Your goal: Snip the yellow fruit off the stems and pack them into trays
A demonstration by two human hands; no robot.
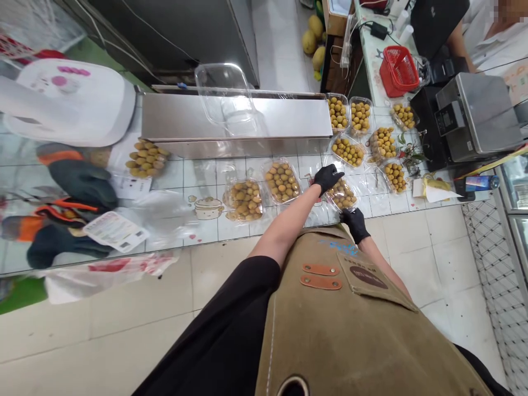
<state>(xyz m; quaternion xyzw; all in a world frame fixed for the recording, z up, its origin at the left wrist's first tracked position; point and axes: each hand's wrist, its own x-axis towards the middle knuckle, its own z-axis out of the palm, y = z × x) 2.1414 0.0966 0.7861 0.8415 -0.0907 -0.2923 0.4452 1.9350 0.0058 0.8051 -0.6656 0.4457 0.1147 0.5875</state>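
A clear plastic container of small yellow-brown fruit is between my two hands at the counter's near edge. My left hand, in a black glove, has its fingers bent on the container's far left corner. At its near right side my right hand, also black-gloved, holds the rim; part of its fingers is hidden. Two more filled containers stand to the left, one close and one farther off. Beyond my hands is another filled container.
A metal box runs along the counter's back, with an empty clear container on it. More fruit, gloves and a label sheet lie left. A red basket, a grey machine and a person are at the right.
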